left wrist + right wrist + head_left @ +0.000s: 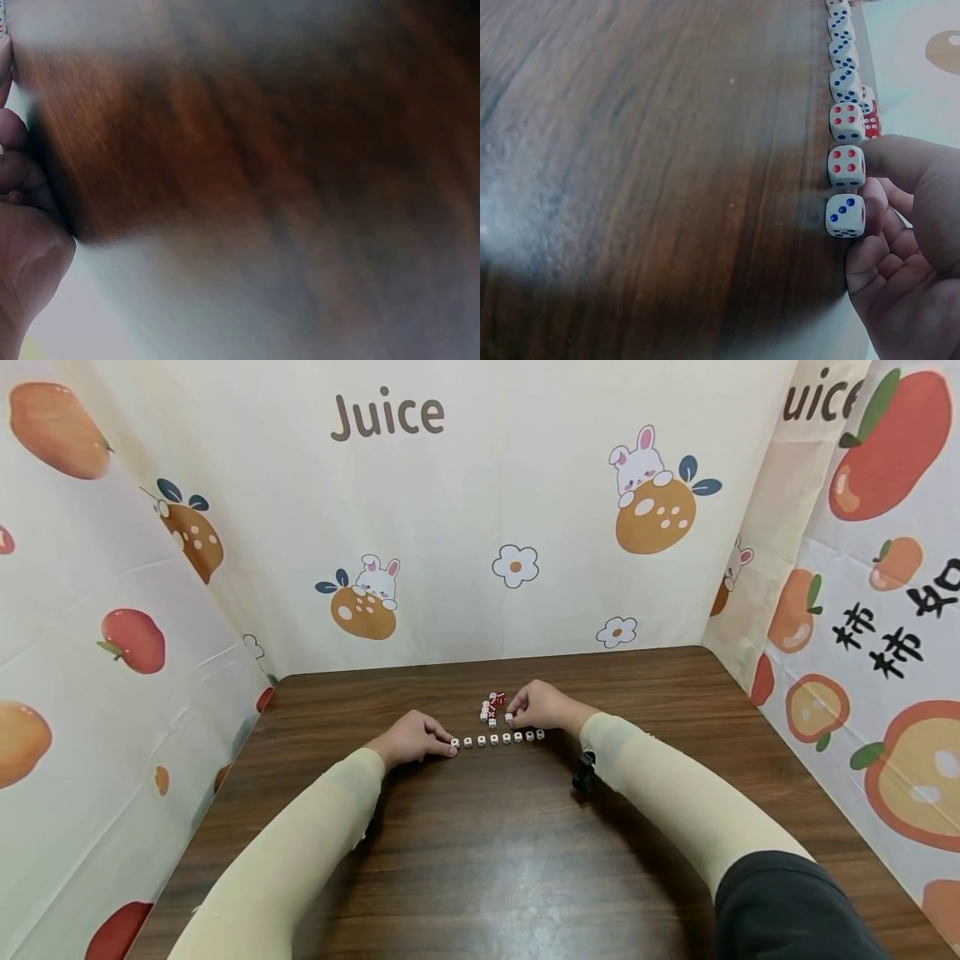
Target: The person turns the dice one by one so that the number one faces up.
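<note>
A row of several white dice (494,739) runs left to right across the wooden table. At its left end, my left hand (415,739) has thumb and finger against the end die (454,743), seeming to pinch it. Just behind the row, my right hand (542,705) pinches another white die (508,717) by its fingertips. The right wrist view shows the near dice (845,216) with blue and red pips, and my right hand (907,247) behind them; its fingertips are partly hidden. Only part of my left hand (26,225) shows in the left wrist view.
Behind the row, a small cluster of white and red dice (492,708) lies close to my right fingertips. The brown table (480,852) ends at a fruit-printed cloth (465,510) at the back and sides. A small black object (584,772) is at my right wrist.
</note>
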Available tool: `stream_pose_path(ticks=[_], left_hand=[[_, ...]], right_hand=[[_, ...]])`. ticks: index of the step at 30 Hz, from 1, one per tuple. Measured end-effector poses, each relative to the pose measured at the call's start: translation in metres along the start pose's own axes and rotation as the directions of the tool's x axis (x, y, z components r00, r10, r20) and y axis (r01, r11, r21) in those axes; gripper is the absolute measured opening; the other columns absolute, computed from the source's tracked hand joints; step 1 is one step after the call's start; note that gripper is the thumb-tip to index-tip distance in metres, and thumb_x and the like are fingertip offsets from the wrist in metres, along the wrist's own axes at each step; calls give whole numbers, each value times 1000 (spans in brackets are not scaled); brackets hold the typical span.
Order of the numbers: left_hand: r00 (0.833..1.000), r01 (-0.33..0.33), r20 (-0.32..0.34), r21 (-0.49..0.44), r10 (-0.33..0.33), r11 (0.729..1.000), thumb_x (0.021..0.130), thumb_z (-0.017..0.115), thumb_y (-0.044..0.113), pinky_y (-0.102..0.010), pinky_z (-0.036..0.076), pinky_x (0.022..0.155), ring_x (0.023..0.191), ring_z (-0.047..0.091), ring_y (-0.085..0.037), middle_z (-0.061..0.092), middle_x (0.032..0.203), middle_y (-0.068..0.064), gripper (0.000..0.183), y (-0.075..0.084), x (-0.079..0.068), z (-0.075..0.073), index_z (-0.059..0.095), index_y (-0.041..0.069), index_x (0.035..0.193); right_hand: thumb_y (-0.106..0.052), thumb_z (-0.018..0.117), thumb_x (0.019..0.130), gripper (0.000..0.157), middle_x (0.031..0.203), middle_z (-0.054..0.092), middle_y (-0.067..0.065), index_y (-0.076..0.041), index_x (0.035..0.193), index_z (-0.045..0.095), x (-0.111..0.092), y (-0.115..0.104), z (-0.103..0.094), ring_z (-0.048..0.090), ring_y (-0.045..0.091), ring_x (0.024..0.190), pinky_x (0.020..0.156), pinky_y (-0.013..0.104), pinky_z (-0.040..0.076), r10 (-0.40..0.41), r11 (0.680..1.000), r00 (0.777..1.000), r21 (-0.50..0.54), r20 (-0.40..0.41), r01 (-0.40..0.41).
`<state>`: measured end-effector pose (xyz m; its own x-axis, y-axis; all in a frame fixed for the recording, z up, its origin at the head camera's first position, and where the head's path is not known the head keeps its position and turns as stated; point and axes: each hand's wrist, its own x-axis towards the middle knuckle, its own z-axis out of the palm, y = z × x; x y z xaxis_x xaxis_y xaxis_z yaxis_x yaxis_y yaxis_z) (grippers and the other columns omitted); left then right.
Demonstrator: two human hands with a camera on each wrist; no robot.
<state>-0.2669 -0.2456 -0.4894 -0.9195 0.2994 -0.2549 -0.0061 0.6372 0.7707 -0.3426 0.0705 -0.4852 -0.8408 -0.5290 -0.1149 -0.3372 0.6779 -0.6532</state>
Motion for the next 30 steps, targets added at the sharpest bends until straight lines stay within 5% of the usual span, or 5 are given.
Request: stream_pose_path(ticks=[14,30], left_hand=[[1000,5,7,3,-5,1000,94,97,27,-26,48,57,56,48,-8,84,106,2,18,1,1,-1,93,15,107],[1000,6,-2,8,-6,1000,93,97,27,-26,47,57,56,47,-7,85,109,2,19,-3,2,1,93,15,107]], right_hand=[[-15,85,94,7,88,75,-2,-12,95,79,-5,4,-4,64,11,81,76,26,54,24,999,1000,45,-8,-23],[-15,86,94,10,82,81,-4,-8,101,89,-8,4,-4,64,6,74,74,23,53,13,1000,1000,-4,-18,-13]])
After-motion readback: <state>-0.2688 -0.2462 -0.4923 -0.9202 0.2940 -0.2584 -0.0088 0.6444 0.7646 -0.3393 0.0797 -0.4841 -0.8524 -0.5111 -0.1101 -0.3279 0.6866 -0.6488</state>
